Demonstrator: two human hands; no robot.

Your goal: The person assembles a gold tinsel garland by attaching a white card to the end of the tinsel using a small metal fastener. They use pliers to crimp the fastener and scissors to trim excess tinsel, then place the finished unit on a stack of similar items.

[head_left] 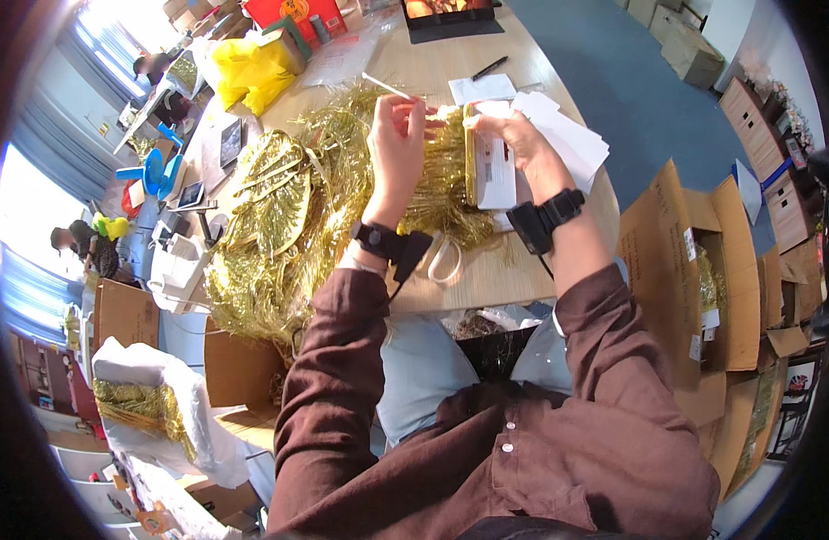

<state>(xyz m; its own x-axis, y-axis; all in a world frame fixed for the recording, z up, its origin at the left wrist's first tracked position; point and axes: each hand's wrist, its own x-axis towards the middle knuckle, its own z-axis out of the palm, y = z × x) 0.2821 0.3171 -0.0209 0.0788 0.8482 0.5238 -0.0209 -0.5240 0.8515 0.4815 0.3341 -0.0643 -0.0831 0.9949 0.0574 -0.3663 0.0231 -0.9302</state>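
Observation:
My left hand (398, 153) is closed, with a thin white stick (387, 85) poking out past its fingertips toward the far left. Gold tinsel fringe (446, 166) hangs between my two hands and spreads over the table. My right hand (527, 148) grips a white card (496, 175) whose left edge is lined with a gold strip of the fringe. What my left fingertips pinch besides the stick is too small to tell. A large heap of gold tinsel (270, 207) lies to the left of my left wrist. A pale loop of band (445, 259) rests near the table's front edge.
White paper sheets (567, 135) and a black pen (491, 67) lie beyond my right hand. A yellow plastic bag (252, 72) and a red box (293, 11) stand at the far left. An opened cardboard box (657, 261) is at the right. Two people sit farther left.

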